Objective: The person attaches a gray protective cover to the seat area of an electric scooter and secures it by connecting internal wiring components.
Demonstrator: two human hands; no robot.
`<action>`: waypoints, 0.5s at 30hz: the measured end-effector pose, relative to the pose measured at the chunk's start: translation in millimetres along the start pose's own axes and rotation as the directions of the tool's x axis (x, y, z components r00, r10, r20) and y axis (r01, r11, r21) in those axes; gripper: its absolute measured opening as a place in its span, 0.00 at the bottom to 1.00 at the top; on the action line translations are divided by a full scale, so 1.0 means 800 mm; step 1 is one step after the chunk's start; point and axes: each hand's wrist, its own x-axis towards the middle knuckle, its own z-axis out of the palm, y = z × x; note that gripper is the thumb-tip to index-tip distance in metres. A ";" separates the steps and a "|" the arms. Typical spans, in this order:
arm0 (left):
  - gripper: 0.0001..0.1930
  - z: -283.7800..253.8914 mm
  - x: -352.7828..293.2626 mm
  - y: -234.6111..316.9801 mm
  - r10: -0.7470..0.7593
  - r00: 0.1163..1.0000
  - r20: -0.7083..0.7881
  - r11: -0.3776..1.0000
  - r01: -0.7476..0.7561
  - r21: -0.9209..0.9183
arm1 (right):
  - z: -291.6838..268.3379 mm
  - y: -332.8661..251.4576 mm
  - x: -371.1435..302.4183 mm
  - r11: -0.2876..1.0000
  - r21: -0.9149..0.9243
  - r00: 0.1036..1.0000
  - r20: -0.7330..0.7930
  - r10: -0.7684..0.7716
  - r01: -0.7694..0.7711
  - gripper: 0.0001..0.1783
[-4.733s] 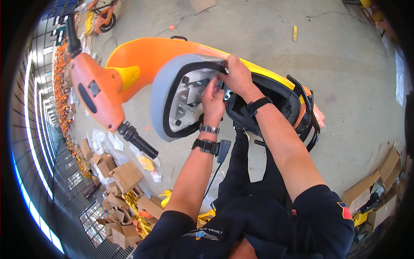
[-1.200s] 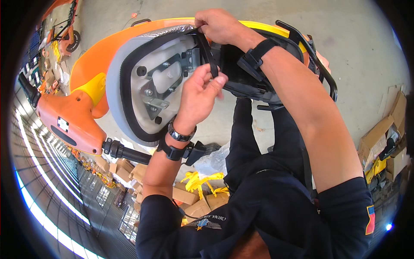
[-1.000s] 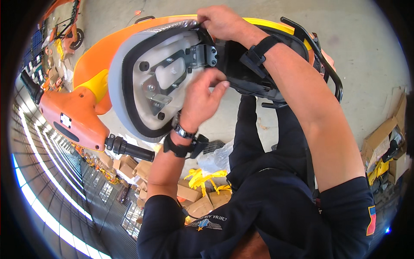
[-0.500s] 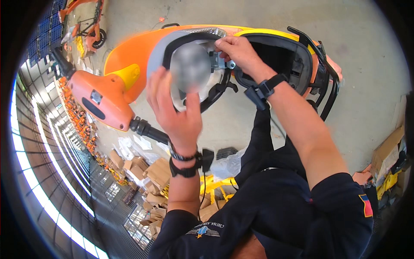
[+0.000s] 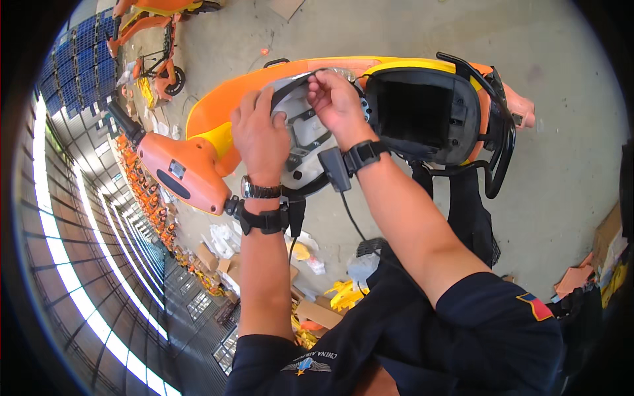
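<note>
An orange and yellow scooter lies across the view with its seat raised. The seat's pale underside, ribbed and edged by a black strip, faces me. My right hand pinches the strip at the seat's far edge, fingers curled together. At the left side of the seat my left hand is closed over the rim, its thumb toward the underside; the hand hides part of that edge. Right of the seat gapes the black storage bucket. Both my wrists carry black straps with small boxes.
To the left are the scooter's handlebar cover and black grip. A black rear rack curves at the right. Cardboard boxes and yellow parts lie nearby. Another scooter stands at the far left.
My right hand has moved left, away from the hinge, along the far edge. My left hand has gone from loosely spread to closed on the rim. The view has shifted, with the scooter farther right.
</note>
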 end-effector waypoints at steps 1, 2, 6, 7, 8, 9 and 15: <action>0.22 0.000 -0.001 -0.004 0.011 1.000 -0.018 1.000 -0.011 0.004 | -0.001 0.005 -0.003 1.000 0.024 1.000 -0.024 0.003 -0.002 0.04; 0.22 0.001 0.001 -0.004 0.015 1.000 -0.014 1.000 -0.015 0.010 | 0.000 0.005 -0.002 1.000 0.014 1.000 -0.022 -0.007 0.007 0.03; 0.12 0.011 0.016 -0.001 -0.016 0.997 -0.074 1.000 0.017 0.013 | 0.005 -0.007 0.002 0.996 -0.072 0.999 -0.015 -0.043 0.042 0.04; 0.09 0.015 0.019 0.001 -0.031 0.996 -0.079 0.997 0.036 0.065 | 0.004 -0.008 0.000 0.996 -0.070 0.999 -0.018 -0.050 0.049 0.04; 0.09 0.017 0.020 0.002 -0.025 0.997 -0.075 0.998 0.029 0.061 | 0.003 -0.006 -0.003 0.993 -0.113 1.000 -0.009 -0.028 0.027 0.04; 0.08 0.019 0.021 0.002 -0.015 0.997 -0.074 0.999 0.017 0.031 | 0.002 -0.006 -0.006 0.988 -0.156 1.000 -0.001 -0.006 0.006 0.04; 0.06 0.021 0.028 -0.012 -0.030 0.994 -0.105 0.982 0.010 -0.191 | 0.009 0.005 -0.027 0.923 -0.376 0.984 0.175 -0.021 0.086 0.06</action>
